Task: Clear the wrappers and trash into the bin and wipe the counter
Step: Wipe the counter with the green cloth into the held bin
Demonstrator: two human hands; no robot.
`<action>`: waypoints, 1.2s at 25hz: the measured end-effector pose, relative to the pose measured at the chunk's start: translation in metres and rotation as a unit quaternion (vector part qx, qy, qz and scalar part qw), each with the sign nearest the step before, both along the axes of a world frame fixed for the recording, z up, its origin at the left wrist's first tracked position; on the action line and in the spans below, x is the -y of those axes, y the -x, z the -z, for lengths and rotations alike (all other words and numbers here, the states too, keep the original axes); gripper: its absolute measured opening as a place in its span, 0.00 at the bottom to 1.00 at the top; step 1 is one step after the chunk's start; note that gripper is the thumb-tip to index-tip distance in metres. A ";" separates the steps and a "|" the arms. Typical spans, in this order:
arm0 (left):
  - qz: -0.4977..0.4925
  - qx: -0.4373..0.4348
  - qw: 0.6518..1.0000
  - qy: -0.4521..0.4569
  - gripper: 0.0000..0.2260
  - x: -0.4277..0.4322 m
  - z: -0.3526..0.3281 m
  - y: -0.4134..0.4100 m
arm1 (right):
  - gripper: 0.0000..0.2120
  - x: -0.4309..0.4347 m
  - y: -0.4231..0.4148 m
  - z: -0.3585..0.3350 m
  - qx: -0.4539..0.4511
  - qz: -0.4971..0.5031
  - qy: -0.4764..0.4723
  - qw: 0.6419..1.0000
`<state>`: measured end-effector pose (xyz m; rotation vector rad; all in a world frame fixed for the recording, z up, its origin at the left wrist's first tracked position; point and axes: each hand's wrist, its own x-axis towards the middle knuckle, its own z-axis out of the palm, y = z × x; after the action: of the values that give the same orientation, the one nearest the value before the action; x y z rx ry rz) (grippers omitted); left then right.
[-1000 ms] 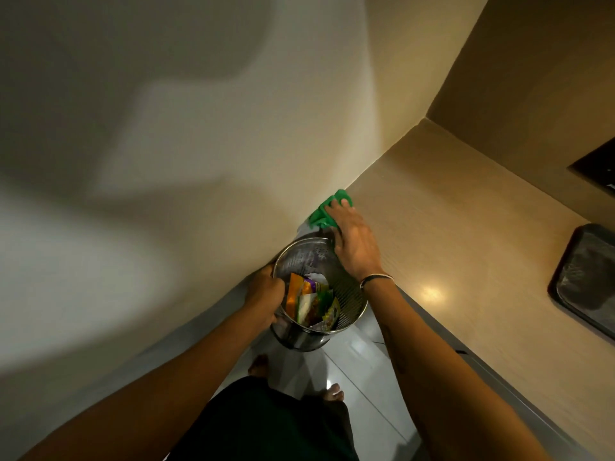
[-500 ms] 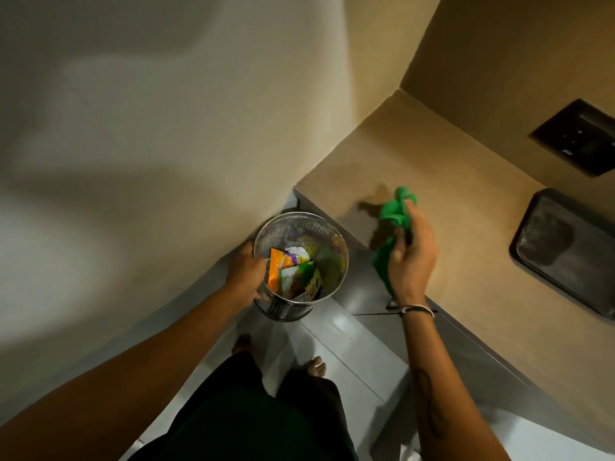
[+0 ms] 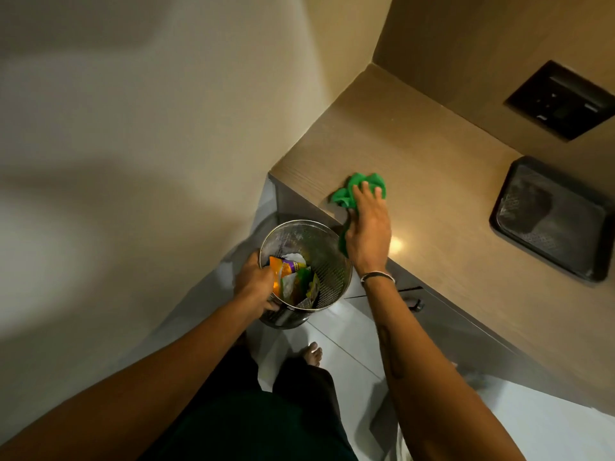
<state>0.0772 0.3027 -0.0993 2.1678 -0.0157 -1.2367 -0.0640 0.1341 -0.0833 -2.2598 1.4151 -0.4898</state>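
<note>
Grips the metal bin [image 3: 327,254] by its rim with the left hand [image 3: 256,287], wrappers [image 3: 289,277] piled inside just beside its fingers. Presses the green cloth [image 3: 346,194] onto the counter [image 3: 449,211] under the right hand [image 3: 367,227], fingers straight, just beyond the bin.

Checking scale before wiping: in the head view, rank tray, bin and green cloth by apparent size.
1. black tray, cropped at the frame edge
2. metal bin, close to the tray, unsure
3. green cloth, partly under the right hand

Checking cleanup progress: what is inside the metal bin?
Orange, green and white wrappers lie inside the bin. Anything beneath them is covered; the left hand grips the rim.
</note>
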 end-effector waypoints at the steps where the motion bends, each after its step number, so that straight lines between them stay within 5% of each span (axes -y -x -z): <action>1: -0.014 -0.014 1.000 0.003 0.16 -0.001 0.000 0.001 | 0.28 -0.007 -0.012 -0.001 0.005 -0.061 0.004 0.998; 5: -0.055 -0.038 0.998 0.018 0.22 -0.007 0.004 -0.005 | 0.28 -0.037 -0.037 0.000 0.027 -0.245 0.056 0.968; 9: -0.088 -0.048 0.994 0.044 0.17 -0.027 0.014 -0.013 | 0.25 -0.074 -0.029 0.023 0.000 -0.332 0.072 0.941; 16: -0.061 -0.054 0.994 0.074 0.14 -0.067 0.060 0.005 | 0.39 -0.127 -0.002 0.093 -0.094 -0.325 0.014 0.941; 24: -0.139 -0.136 0.981 -0.004 0.20 -0.098 0.254 -0.012 | 0.36 -0.156 0.005 0.263 -0.145 -0.249 -0.067 0.955; 30: -0.112 -0.144 0.983 -0.004 0.35 -0.087 0.435 -0.031 | 0.36 -0.133 0.010 0.434 -0.189 -0.271 -0.144 0.933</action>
<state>0.1080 0.3900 -0.5346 1.9163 0.3458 -1.4044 -0.0742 0.2669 -0.5176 -2.4291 0.8652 0.3255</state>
